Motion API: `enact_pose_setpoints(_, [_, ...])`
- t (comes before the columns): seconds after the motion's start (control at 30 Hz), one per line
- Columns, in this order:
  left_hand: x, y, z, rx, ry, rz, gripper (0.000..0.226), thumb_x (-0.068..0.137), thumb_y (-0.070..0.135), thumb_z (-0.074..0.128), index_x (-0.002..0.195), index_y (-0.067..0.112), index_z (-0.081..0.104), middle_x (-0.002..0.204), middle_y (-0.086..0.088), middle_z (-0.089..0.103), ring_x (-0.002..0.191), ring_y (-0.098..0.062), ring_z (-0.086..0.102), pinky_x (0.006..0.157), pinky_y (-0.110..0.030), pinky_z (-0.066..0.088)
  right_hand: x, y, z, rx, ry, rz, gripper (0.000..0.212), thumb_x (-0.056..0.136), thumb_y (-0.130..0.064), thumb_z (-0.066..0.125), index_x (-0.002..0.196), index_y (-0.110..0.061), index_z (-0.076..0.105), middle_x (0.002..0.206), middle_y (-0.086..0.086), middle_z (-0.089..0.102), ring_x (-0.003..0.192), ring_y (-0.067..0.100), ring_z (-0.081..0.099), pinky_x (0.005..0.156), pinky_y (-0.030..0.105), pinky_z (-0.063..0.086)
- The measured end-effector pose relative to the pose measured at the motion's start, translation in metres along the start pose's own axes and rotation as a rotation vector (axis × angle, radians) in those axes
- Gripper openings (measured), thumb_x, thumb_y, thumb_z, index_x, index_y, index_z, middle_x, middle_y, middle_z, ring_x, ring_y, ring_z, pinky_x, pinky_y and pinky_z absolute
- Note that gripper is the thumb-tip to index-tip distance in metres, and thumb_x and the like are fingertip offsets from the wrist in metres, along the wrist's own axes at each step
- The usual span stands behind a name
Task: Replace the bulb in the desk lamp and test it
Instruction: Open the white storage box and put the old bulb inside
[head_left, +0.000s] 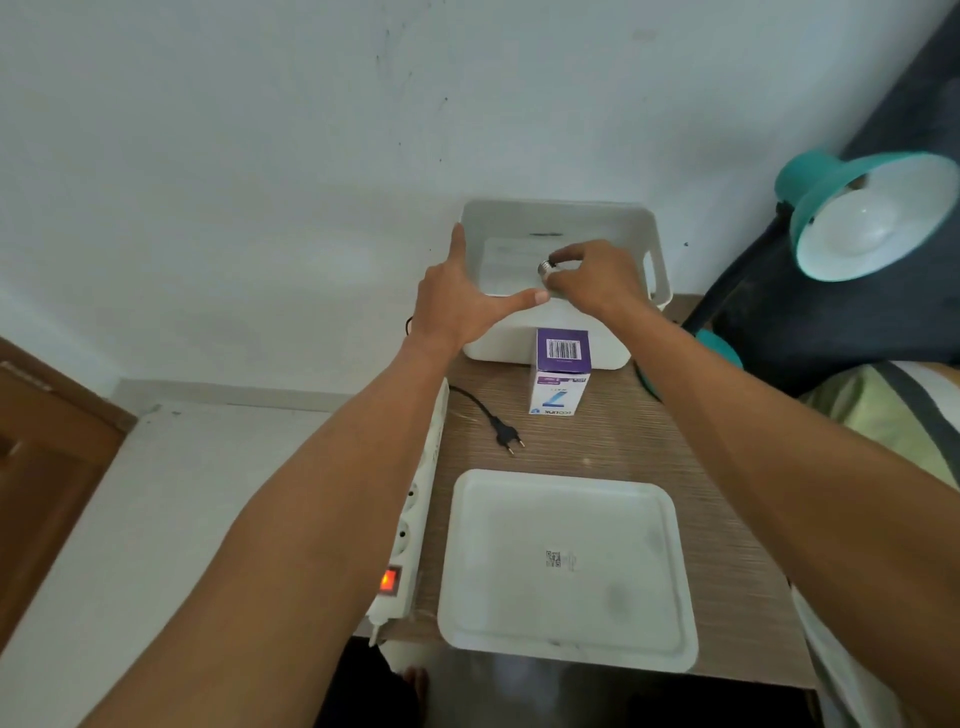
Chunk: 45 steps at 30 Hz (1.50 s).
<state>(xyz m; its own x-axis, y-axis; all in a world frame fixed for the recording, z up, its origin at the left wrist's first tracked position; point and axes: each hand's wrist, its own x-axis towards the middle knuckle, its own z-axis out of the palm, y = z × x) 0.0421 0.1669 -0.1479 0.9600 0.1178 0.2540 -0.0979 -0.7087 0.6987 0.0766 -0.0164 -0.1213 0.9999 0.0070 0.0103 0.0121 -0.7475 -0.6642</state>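
Observation:
My right hand (592, 278) is closed around a light bulb (546, 268) over the white bin (657, 270); only the bulb's metal screw base shows between my fingers. My left hand (460, 293) is spread open on the bin's left front rim, thumb along the front edge. The teal desk lamp (852, 218) leans at the right, its shade facing me with an empty-looking white inside. A purple and white bulb box (561, 371) stands in front of the bin. The lamp's black plug (506, 436) lies unplugged on the wooden table.
A white tray lid (566, 566) lies on the near half of the table (727, 499). A white power strip (415, 509) with a lit orange switch runs along the table's left edge. A dark cushion and bedding sit at the right, a wall behind.

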Motion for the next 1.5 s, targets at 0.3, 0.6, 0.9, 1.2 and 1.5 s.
enact_pose_setpoints(0.3, [0.0,-0.002,0.0,0.01,-0.028,0.0,0.12,0.058,0.081,0.08,0.152,0.025,0.029,0.121,0.001,0.067,0.093,-0.014,0.061,0.077,-0.025,0.057,-0.005,-0.002,-0.007,-0.041,-0.005,0.023,0.053,0.089,-0.052,0.063,0.131,-0.019,0.062,0.136,0.005,0.061,0.123,0.024,0.058,0.095,0.034,0.045])
enact_pose_setpoints(0.6, [-0.026,0.011,-0.012,0.011,-0.05,-0.194,0.136,0.055,0.093,0.069,0.16,0.027,0.014,0.156,-0.009,0.043,0.141,-0.031,0.045,0.11,-0.052,0.046,-0.07,0.003,-0.048,0.056,0.298,-0.031,0.037,0.095,-0.034,0.062,0.129,-0.019,0.061,0.121,0.004,0.067,0.11,0.018,0.062,0.09,0.026,0.045])
enact_pose_setpoints(0.9, [-0.176,0.011,-0.007,-0.053,-0.09,-0.214,0.119,0.064,0.087,0.071,0.158,0.031,0.025,0.163,0.001,0.034,0.149,-0.023,0.035,0.117,-0.046,0.039,-0.182,0.057,-0.025,0.109,0.285,0.124,0.043,0.092,-0.028,0.066,0.132,-0.014,0.061,0.121,0.011,0.068,0.109,0.024,0.062,0.092,0.035,0.049])
enact_pose_setpoints(1.2, [-0.281,0.004,-0.013,0.156,-0.237,-0.25,0.11,0.079,0.078,0.065,0.161,0.022,0.018,0.168,-0.007,0.024,0.154,-0.03,0.024,0.121,-0.044,0.029,-0.293,0.11,0.018,-0.02,0.081,0.343,0.054,0.09,-0.033,0.068,0.14,-0.019,0.053,0.139,0.013,0.053,0.126,0.031,0.05,0.103,0.04,0.044])
enact_pose_setpoints(1.5, [-0.316,0.006,-0.001,0.333,-0.417,-0.34,0.11,0.082,0.077,0.062,0.162,0.022,0.012,0.167,-0.012,0.024,0.152,-0.036,0.028,0.119,-0.051,0.036,-0.337,0.113,0.031,-0.291,-0.008,0.428,0.071,0.085,-0.055,0.066,0.145,-0.024,0.043,0.142,0.013,0.043,0.128,0.032,0.045,0.101,0.046,0.045])
